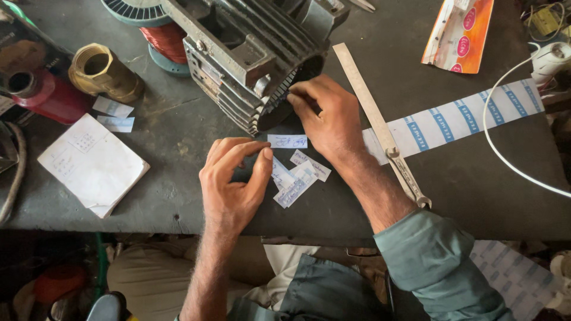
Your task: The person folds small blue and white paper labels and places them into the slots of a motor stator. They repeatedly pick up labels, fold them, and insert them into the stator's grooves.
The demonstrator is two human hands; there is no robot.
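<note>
On the dark table (178, 131), at the upper right corner, lies an orange and white packet (458, 32), flat and tilted. Below it a long white strip (458, 119) with blue marks runs across the table, passing under a steel ruler (366, 95); a wrench (407, 178) lies at the ruler's lower end. At the left are a white notepad (92, 163) and two small white slips (113, 115) near a brass fitting (104, 71). Several short white paper pieces (297, 175) with blue print lie between the two hands.

Left hand (235, 184) is half closed, thumb and forefinger curved toward each other, touching one paper piece. Right hand (324, 116) has its fingers pinched together at the open end of the motor housing (256, 59), at the stator slots; if it holds something, I cannot tell.
</note>
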